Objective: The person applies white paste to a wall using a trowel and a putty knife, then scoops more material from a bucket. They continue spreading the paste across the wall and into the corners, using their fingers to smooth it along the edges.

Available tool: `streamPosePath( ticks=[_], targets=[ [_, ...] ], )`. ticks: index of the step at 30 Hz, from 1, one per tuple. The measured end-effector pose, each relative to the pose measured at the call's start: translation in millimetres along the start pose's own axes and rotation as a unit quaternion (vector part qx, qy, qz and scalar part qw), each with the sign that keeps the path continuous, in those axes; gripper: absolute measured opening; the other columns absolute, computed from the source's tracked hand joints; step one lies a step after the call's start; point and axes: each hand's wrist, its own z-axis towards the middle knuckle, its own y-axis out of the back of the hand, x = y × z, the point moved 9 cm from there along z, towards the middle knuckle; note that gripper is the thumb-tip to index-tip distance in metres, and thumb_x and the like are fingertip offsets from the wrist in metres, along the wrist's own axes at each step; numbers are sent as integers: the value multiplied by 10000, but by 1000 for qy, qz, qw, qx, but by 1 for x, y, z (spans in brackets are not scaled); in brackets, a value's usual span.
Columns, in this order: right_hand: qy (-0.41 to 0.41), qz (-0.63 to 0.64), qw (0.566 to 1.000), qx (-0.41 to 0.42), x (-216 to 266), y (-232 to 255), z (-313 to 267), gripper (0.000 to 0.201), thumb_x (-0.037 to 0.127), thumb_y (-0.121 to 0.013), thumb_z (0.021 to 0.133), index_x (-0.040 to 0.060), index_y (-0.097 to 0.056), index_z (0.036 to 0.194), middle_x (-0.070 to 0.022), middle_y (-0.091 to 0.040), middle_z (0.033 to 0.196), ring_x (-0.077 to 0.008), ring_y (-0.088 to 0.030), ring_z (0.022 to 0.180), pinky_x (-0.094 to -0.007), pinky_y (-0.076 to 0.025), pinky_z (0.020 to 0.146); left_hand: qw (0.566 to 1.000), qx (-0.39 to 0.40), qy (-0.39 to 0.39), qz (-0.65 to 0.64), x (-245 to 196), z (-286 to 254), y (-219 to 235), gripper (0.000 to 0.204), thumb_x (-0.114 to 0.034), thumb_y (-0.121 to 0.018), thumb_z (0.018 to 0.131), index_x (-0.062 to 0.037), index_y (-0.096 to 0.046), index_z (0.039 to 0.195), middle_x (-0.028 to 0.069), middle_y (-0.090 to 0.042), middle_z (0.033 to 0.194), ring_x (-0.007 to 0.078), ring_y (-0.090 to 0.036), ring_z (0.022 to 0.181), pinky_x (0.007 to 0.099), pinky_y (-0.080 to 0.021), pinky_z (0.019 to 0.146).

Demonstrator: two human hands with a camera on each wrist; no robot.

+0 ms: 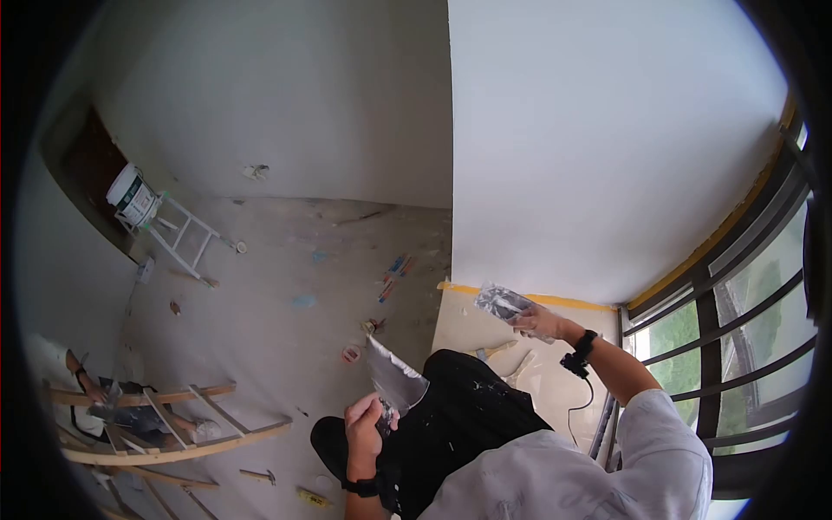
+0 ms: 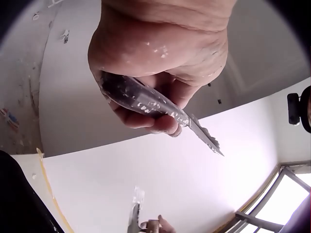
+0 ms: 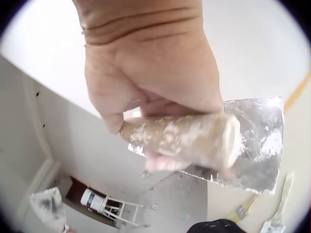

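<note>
White plaster covers the wall (image 1: 598, 130) in front of you, and your right hand (image 1: 539, 322) is raised near it. Its fingers are curled around the wooden handle (image 3: 182, 138) of a trowel (image 1: 503, 302), whose metal blade (image 3: 255, 141) is smeared with grey-white filler. Your left hand (image 1: 364, 425) is lower, in front of your dark trousers, and it grips the dark speckled handle (image 2: 138, 99) of a putty knife (image 1: 394, 381); the fingers close tightly on it, the blade points up and away from you. Both tools are well apart from each other. Far below on the dusty floor (image 1: 286, 286) you see a white ladder (image 1: 182, 234) with a paint bucket (image 1: 132, 195) on it, and a wooden ladder (image 1: 165, 425) lying at the left
</note>
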Motion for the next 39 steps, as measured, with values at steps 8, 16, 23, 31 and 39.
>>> streamPosePath(
  ticks=[8,16,23,31,39],
  targets=[
    [-49,-470,840,-268,-59,32,186,331,365,-574,795,120,-725,958,-156,-692,997,-331,-637,997,-473,-457,938,958,-254,123,48,23,-109,55,202,-102,-472,974,39,-617,965,68,-599,765,120,-530,619,264,-435,571],
    [-3,-424,805,-415,-52,46,213,391,295,-664,716,144,-690,1076,-114,-668,1012,-298,-558,1067,-466,-358,950,918,-330,134,173,28,-138,90,288,-119,-505,977,106,-578,1142,163,-595,1018,255,-595,820,340,-519,692],
    [74,-320,847,-418,101,43,113,521,310,-715,653,182,-684,1156,-29,-710,867,-242,-605,1017,-425,-397,942,976,-174,117,62,26,-47,77,248,-137,-516,982,68,-567,1113,106,-564,943,190,-578,739,305,-504,647],
    [305,-317,810,-388,258,15,-52,439,448,-649,833,32,-606,966,-193,-649,844,-387,-631,833,-463,-503,744,995,24,53,78,-5,-8,-12,289,-252,-443,999,-46,-498,804,43,-482,699,139,-471,605,255,-388,527],
    [266,-292,893,-216,170,-54,-117,446,330,-705,829,-23,-542,1048,-228,-641,916,-396,-630,875,-449,-482,731,981,174,-15,80,3,22,-129,172,-191,-500,986,-23,-533,995,64,-563,824,142,-521,684,249,-429,632]
  ],
)
